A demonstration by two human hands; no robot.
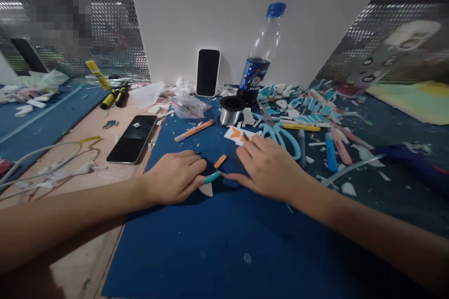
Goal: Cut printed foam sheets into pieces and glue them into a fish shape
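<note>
My left hand (pixel 175 176) rests on the blue mat with its fingers curled closed. From its thumb tip sticks a curved teal tip (pixel 211 177); whether it is a long nail or a held piece, I cannot tell. Beneath that thumb lies a small white scrap (pixel 206 190). My right hand (pixel 268 166) has its thumb stretched towards the left thumb, apart from its fingers. Its fingertips are at a white paper piece with orange shapes (pixel 236 134). Between the hands is a small orange strip (pixel 220 161).
Light-blue scissors (pixel 277 133) lie just behind my right hand, near a wire spool (pixel 230 111) and a cola bottle (pixel 254 70). One phone (pixel 132 140) lies left; another phone (pixel 207 73) leans on the white board. An orange pen (pixel 194 131) and many scraps (pixel 312 105) lie around.
</note>
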